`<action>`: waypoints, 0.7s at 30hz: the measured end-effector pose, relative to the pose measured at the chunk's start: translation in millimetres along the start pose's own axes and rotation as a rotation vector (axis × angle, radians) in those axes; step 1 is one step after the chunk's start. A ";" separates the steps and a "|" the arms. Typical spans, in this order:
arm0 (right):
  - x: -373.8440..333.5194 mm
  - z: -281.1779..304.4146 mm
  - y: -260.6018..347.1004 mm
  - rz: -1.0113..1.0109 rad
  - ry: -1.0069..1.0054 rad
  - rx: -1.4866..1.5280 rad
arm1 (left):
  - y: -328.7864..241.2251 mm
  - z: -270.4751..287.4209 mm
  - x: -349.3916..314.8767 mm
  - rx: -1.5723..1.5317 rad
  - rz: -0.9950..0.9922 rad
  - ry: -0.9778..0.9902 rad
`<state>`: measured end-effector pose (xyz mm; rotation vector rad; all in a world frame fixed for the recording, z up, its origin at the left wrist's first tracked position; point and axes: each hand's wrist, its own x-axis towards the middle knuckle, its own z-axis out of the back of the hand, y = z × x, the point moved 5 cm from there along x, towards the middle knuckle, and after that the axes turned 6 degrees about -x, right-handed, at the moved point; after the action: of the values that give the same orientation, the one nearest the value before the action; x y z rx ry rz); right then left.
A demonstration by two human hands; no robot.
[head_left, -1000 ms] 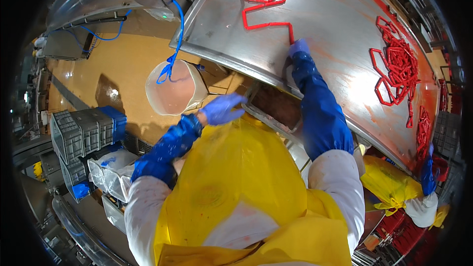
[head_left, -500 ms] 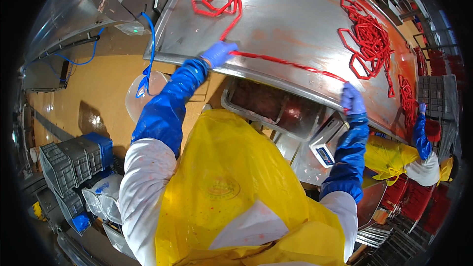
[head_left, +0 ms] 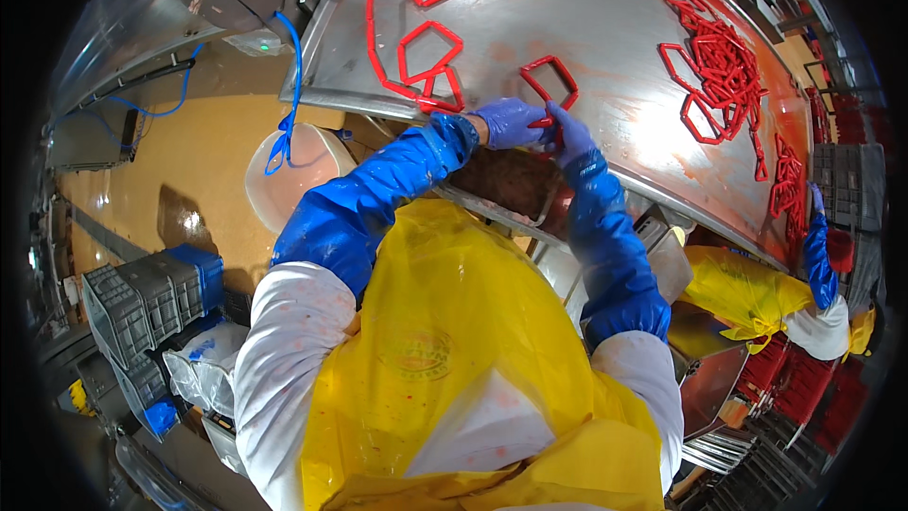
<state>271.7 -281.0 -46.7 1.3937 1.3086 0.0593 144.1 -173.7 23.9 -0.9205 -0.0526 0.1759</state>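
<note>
Left hand and right hand, formerly wide apart, now converge at the near edge of the tabletop, both pinching the red link chain.

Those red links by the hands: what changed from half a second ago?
The left hand has moved right and the right hand left, so they now meet. The red strand, earlier stretched between them, now bends around beyond them. The red pile at right stayed put.

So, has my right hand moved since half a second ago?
Yes, your right hand has moved left along the near edge of the metal table.
</note>
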 end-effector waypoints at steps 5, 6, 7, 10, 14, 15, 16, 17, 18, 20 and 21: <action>51.8 40.5 136.3 0.313 -0.175 -0.620 | 86.4 11.7 -35.0 0.148 0.051 -0.080; 47.2 27.0 158.5 0.426 -0.290 -0.803 | 89.4 13.2 -40.2 0.147 0.089 -0.084; 51.7 25.3 169.0 0.581 -0.312 -0.993 | 85.1 16.3 -39.2 0.146 0.107 -0.075; 56.0 11.0 171.8 0.881 -0.260 -1.215 | 66.8 8.9 -24.6 0.251 0.155 0.048; 3.1 -28.5 68.4 0.442 -0.037 -0.580 | 69.7 -12.3 -7.1 0.346 0.035 0.076; 5.2 -24.1 28.8 0.332 0.173 -0.298 | 66.2 -17.7 -5.3 0.347 0.011 0.074; -16.3 -39.0 4.1 0.032 0.198 0.009 | 61.1 -17.3 -1.7 0.324 0.185 0.173; -15.0 -36.7 -12.7 -0.029 0.239 0.087 | 65.3 -22.1 -1.5 0.213 0.111 0.082; -10.9 -30.9 -36.3 -0.090 0.281 0.165 | 75.8 -29.3 -1.9 0.102 0.039 -0.008; -11.3 -31.7 -57.5 -0.176 0.386 0.287 | 83.4 -44.9 9.2 -0.555 0.093 0.042; -8.2 -31.1 -62.2 -0.215 0.434 0.345 | 91.2 -52.0 12.4 -0.688 0.202 0.036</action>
<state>208.1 -284.3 -75.8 1.5735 1.8936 -0.0123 150.8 -158.5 -80.5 -1.6166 0.0169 0.3394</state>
